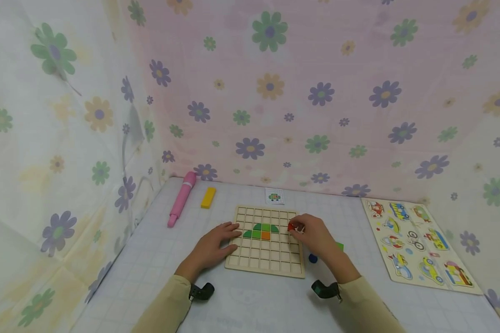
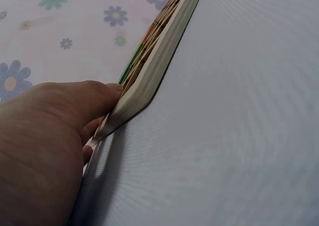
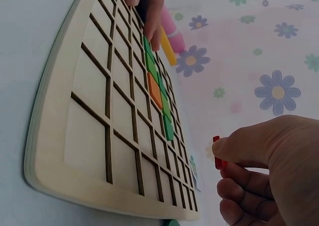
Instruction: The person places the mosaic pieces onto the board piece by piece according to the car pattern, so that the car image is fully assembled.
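Observation:
A square wooden grid board [image 1: 264, 273] lies on the table in front of me. Several green pieces [image 1: 256, 234] and one orange square piece [image 1: 265, 236] sit in its cells, left of and around the middle. My left hand [image 1: 210, 247] rests on the board's left edge, its fingers extended over the rim; the left wrist view shows the thumb touching the frame. Over the board's right side, my right hand [image 1: 316, 236] pinches a small red block [image 3: 217, 153] between thumb and fingers, held above the surface. The fingers partly hide the block.
A blue piece [image 1: 313, 258] and a green piece [image 1: 340, 246], partly hidden, lie right of the board. Behind it is a small picture card [image 1: 274, 196]. A yellow block [image 1: 208, 198] and pink stick-like object [image 1: 181, 200] lie back left; a vehicle puzzle board [image 1: 414, 270] lies right.

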The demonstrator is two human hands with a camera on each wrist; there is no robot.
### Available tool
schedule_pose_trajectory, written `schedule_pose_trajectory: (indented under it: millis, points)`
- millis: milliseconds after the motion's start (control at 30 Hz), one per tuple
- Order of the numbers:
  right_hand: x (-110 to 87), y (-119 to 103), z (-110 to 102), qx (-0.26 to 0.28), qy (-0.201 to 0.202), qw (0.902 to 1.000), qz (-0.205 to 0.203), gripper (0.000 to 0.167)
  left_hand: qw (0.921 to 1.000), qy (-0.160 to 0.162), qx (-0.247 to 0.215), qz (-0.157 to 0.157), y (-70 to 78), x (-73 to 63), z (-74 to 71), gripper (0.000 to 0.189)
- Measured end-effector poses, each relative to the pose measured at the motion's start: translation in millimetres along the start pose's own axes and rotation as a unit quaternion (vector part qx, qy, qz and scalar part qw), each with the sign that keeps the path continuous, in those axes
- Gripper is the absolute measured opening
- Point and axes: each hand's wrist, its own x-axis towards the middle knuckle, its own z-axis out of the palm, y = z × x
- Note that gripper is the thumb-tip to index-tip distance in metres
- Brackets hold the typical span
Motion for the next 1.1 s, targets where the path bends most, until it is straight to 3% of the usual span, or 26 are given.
schedule_pose_trajectory:
  millis: [433,1100]
  points:
    - [4.3,-10,11,0.004,-0.004,0.9998,-0.019,0.020,1.0000,0.001,0.006,-0.003,0.4,1.7,-0.8,0.046]
    - [10.2,-16,35,-0.006,-0.044,0.9981,-0.042,0.017,1.0000,0.000,-0.004,-0.008,2.3,0.7,-1.0,0.045]
